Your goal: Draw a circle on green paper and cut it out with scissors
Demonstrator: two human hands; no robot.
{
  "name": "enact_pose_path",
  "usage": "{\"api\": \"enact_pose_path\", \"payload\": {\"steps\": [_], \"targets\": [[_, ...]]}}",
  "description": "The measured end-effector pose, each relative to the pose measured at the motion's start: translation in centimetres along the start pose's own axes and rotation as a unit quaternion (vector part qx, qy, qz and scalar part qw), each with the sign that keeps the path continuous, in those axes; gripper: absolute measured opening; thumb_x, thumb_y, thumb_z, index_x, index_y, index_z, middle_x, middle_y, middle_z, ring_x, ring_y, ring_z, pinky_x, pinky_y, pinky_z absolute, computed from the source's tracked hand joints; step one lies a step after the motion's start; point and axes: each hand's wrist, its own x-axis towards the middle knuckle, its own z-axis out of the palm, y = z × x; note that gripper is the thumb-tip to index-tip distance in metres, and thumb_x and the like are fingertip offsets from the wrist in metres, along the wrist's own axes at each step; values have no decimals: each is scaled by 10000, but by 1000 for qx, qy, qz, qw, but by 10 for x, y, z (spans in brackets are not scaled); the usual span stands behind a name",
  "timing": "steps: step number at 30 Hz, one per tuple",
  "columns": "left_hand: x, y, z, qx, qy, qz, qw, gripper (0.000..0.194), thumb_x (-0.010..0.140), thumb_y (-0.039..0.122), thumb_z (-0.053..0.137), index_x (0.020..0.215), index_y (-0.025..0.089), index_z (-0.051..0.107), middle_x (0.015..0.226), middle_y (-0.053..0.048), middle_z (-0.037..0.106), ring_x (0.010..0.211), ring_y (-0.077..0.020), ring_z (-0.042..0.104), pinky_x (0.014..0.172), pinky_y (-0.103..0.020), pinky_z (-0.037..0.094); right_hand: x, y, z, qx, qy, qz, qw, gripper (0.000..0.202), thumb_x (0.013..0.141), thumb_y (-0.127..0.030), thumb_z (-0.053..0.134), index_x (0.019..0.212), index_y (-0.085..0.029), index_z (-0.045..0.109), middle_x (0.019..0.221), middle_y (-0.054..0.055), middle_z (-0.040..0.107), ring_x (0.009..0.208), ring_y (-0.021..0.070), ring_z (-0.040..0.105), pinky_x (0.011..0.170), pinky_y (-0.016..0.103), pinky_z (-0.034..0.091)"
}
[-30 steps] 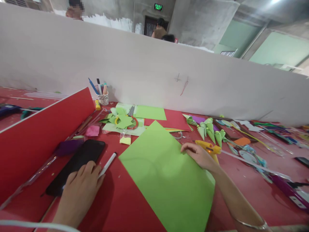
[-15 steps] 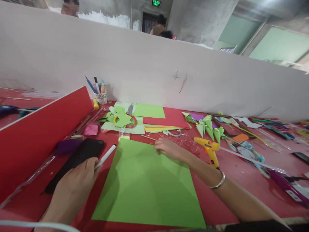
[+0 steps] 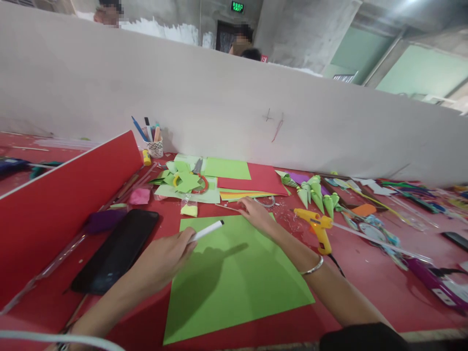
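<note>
My left hand (image 3: pixel 179 251) is closed around a white marker (image 3: pixel 207 231), its black end pointing right. The marker is held above a large green sheet of paper (image 3: pixel 234 287) and casts a shadow on it. Beyond the sheet's far edge is my right hand (image 3: pixel 254 212), thumb and forefinger apart. Its fingertips are by the end of a thin wooden stick (image 3: pixel 227 208); whether they touch it I cannot tell. To the left of the sheet lies a black phone (image 3: pixel 117 251).
Scissors (image 3: pixel 198 168) lie on cut green pieces (image 3: pixel 188 181) behind the sheet, beside stacked coloured paper (image 3: pixel 256 178). A yellow glue gun (image 3: pixel 316 224) and green paper cones (image 3: pixel 317 195) are on the right. A red upright panel (image 3: pixel 73 209) borders the left; a pen cup (image 3: pixel 155 147) stands behind.
My left hand has moved right with the marker, from beside the phone to over the sheet. The green sheet has turned and shifted; my right hand has moved off it, farther away.
</note>
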Motion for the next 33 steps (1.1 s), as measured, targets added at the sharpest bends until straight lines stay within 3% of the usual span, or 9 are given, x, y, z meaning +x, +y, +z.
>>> {"api": "enact_pose_path", "payload": {"steps": [3, 7, 17, 22, 25, 26, 29, 31, 33], "targets": [[18, 1, 1, -5, -39, 2, 999, 277, 887, 313, 214, 905, 166, 448, 606, -20, 532, 524, -177, 505, 488, -267, 272, 5, 5, 0, -16, -8, 15, 1000, 139, 845, -207, 495, 915, -132, 589, 906, 75, 574, 799, 163, 552, 683, 262, 412], [36, -5, 10, -110, -17, 19, 994, 247, 881, 356, 236, 897, 185, 413, 640, 8, 489, 564, -161, 484, 515, -251, 311, 11, 2, -5, -44, -14, 18, 999, 149, 845, -148, 474, 785, -137, 610, 830, 71, 592, 802, 177, 549, 678, 257, 400], [40, -17, 29, -389, 67, 3, 919, 281, 837, 430, 324, 828, 176, 444, 630, 44, 370, 556, -117, 372, 494, -217, 314, 27, -14, -16, -39, 6, 29, 999, 164, 869, -148, 425, 908, -142, 584, 921, 93, 575, 887, 192, 532, 742, 275, 394], [38, -14, 36, -414, 64, 2, 908, 269, 852, 410, 311, 854, 182, 453, 618, 51, 339, 532, -107, 337, 468, -202, 289, 24, -22, -19, 20, 34, 54, 998, 250, 871, -114, 368, 1073, -111, 516, 1091, 151, 502, 962, 216, 516, 778, 328, 409], [37, -13, 39, -403, 58, 15, 913, 295, 861, 419, 280, 820, 182, 451, 650, 36, 383, 583, -118, 386, 526, -214, 340, 7, -37, -20, 101, -4, 20, 995, 267, 867, -227, 437, 1123, -164, 478, 1009, 79, 555, 848, 150, 559, 713, 269, 450], [36, -11, 39, -392, 44, 28, 919, 303, 862, 424, 281, 819, 180, 454, 658, 32, 398, 597, -121, 399, 543, -217, 349, 0, -44, -20, 149, -37, -5, 988, 318, 855, -271, 467, 1163, -195, 444, 944, 39, 577, 776, 119, 570, 659, 232, 459], [31, -6, 36, -362, -18, 81, 928, 301, 874, 413, 297, 874, 174, 481, 704, 17, 458, 642, -129, 436, 588, -220, 363, -22, -67, -16, 457, -144, -31, 877, 385, 831, -332, 503, 1184, -204, 421, 804, 4, 571, 637, 96, 537, 546, 210, 434], [27, -1, 35, -357, -49, 118, 925, 294, 888, 386, 296, 932, 177, 498, 758, 6, 501, 689, -133, 459, 631, -219, 370, -33, -82, -12, 525, -129, 9, 841, 256, 834, -357, 490, 1012, -179, 536, 660, -27, 528, 538, 75, 455, 488, 193, 372], [24, 2, 35, -352, -65, 143, 923, 288, 896, 363, 294, 937, 177, 510, 750, 11, 502, 683, -125, 456, 634, -210, 366, -39, -94, -11, 545, -95, 29, 833, 187, 821, -329, 510, 822, -155, 577, 585, -44, 479, 501, 61, 392, 459, 182, 310]]}}
